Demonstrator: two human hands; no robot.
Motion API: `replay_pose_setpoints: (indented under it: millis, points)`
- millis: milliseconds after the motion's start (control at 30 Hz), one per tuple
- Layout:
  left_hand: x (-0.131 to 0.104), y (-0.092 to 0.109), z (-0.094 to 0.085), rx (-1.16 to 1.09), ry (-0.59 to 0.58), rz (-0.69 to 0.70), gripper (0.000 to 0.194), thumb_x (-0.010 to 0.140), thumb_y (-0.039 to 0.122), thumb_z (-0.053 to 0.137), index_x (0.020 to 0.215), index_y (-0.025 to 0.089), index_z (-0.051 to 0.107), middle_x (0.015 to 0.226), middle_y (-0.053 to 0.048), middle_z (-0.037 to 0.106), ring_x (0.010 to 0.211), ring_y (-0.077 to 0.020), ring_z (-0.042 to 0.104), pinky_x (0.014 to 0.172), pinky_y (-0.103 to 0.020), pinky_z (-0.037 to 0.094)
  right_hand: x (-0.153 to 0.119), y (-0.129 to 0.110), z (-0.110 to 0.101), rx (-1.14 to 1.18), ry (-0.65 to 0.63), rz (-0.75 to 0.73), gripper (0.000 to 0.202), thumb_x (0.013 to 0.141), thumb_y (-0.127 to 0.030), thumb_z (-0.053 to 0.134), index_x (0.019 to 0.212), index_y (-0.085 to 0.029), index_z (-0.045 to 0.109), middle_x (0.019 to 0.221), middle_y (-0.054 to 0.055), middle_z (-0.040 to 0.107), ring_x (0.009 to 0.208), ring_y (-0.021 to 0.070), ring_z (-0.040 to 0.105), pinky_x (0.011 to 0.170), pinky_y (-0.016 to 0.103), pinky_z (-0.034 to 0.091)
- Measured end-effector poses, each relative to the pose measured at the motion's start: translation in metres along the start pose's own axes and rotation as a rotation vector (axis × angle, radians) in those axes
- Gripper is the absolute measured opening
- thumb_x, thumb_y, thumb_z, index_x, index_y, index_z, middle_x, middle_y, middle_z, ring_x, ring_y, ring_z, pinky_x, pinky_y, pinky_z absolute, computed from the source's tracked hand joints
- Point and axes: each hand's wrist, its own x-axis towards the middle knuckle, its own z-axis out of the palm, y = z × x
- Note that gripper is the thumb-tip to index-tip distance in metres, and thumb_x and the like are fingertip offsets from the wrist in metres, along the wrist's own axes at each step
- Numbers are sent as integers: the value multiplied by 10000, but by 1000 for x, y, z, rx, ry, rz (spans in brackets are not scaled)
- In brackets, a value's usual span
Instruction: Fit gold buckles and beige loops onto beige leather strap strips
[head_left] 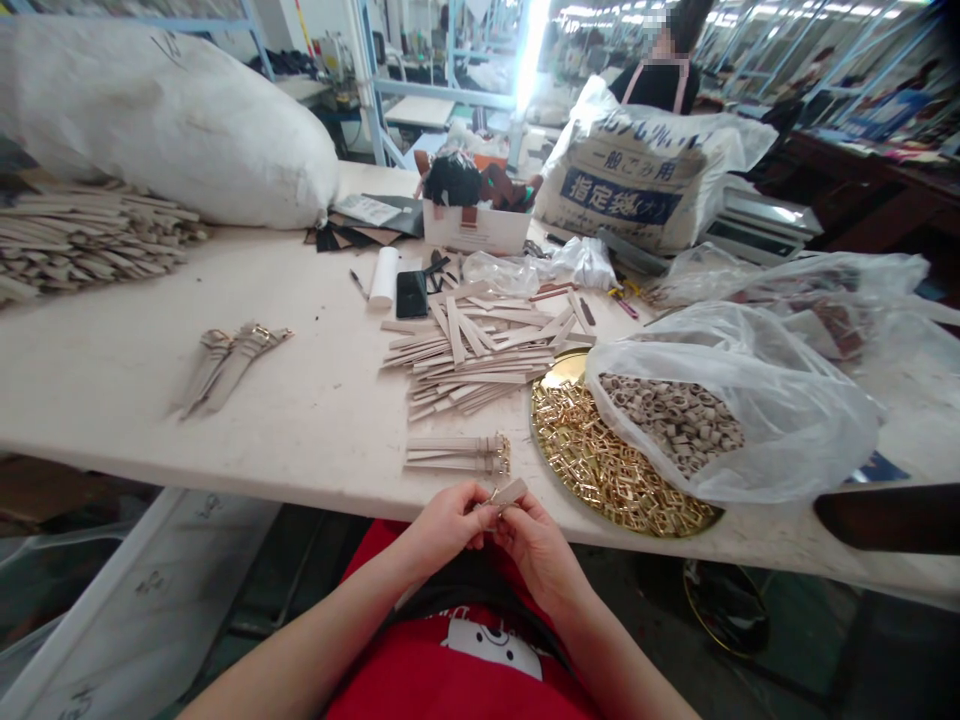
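At the table's front edge, my left hand [456, 520] and my right hand [534, 545] are pinched together round one beige strap [512, 492]. A bit of gold shows between the fingers, seemingly a buckle; the fingertips hide most of it. Just beyond my hands lies a small row of straps fitted with gold buckles [457, 454]. Farther back is a loose pile of plain beige straps [480, 355]. To the right, a round gold tray [566, 370] holds many gold buckles [600, 460]. A clear plastic bag [810, 420] of small beige loops [675, 420] overlaps the tray.
Bundled buckled straps [232, 360] lie at left, near a big strap heap [82, 240] and a white sack [172, 120]. A phone [412, 294], a white box [476, 228] and a printed bag [637, 180] stand farther back. Another person [660, 85] is behind.
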Motion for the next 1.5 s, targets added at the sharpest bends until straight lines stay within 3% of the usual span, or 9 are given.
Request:
replay_pose_setpoints:
  millis: [133, 300, 433, 633, 833, 1067, 1133, 1300, 1500]
  points:
    - [0, 1, 1, 10, -19, 39, 236, 784, 381, 485, 774, 147, 505, 623, 29, 535, 477, -75, 438, 470, -197, 347, -2, -1, -2, -38, 40, -68, 249, 711, -234, 632, 957, -227, 596, 820, -12, 639, 680, 115, 544, 666, 247, 443]
    - [2, 0, 7, -12, 53, 60, 185, 764, 332, 504, 758, 147, 498, 622, 16, 548, 510, -90, 463, 501, -208, 371, 0, 0, 0, -16, -26, -46, 256, 719, -256, 612, 972, -218, 603, 772, -4, 638, 638, 126, 546, 644, 273, 450]
    - [2, 0, 9, -94, 66, 10, 202, 745, 348, 511, 735, 150, 471, 550, 42, 484, 475, -83, 436, 463, -197, 338, -2, -1, 1, -188, 1, -115, 261, 732, -282, 599, 986, -223, 603, 828, 4, 634, 742, 153, 554, 704, 276, 438]
    - [3, 4, 3, -126, 49, -38, 212, 723, 356, 516, 723, 150, 465, 577, 50, 465, 461, -59, 405, 446, -180, 306, 3, -14, -7, -507, 52, -331, 92, 743, -291, 594, 715, -203, 599, 671, -14, 583, 668, 147, 502, 663, 268, 398]
    - [4, 9, 8, -111, 85, -61, 187, 723, 336, 505, 696, 155, 468, 503, 68, 430, 437, -61, 376, 437, -180, 287, 11, -18, -9, -324, 20, -115, 123, 738, -296, 568, 670, -193, 566, 575, -38, 493, 541, 114, 407, 545, 249, 344]
    - [5, 8, 13, 21, 139, 17, 175, 752, 317, 480, 675, 160, 475, 497, 63, 429, 459, -79, 380, 467, -194, 312, 3, -23, -11, -782, 172, -525, 88, 684, -214, 626, 623, -211, 564, 626, -28, 517, 623, 138, 438, 606, 263, 328]
    - [5, 7, 14, 75, 143, 26, 182, 753, 316, 473, 658, 161, 482, 497, 55, 433, 479, -89, 392, 475, -198, 316, 4, -25, -14, -729, 138, -442, 95, 684, -221, 626, 619, -208, 558, 595, -37, 515, 589, 131, 431, 578, 258, 325]
    - [7, 10, 15, 124, 134, 58, 178, 737, 308, 478, 653, 155, 512, 556, 32, 477, 549, -104, 420, 501, -199, 322, 13, -23, -20, -260, -10, -52, 124, 683, -311, 637, 679, -195, 595, 594, -46, 543, 524, 104, 411, 521, 235, 321]
    - [6, 13, 16, -26, 92, -22, 151, 716, 296, 471, 653, 161, 494, 523, 55, 440, 480, -78, 354, 467, -198, 274, 12, -23, -26, -138, -77, -7, 161, 648, -322, 687, 699, -184, 624, 602, -31, 561, 530, 100, 425, 529, 234, 333]
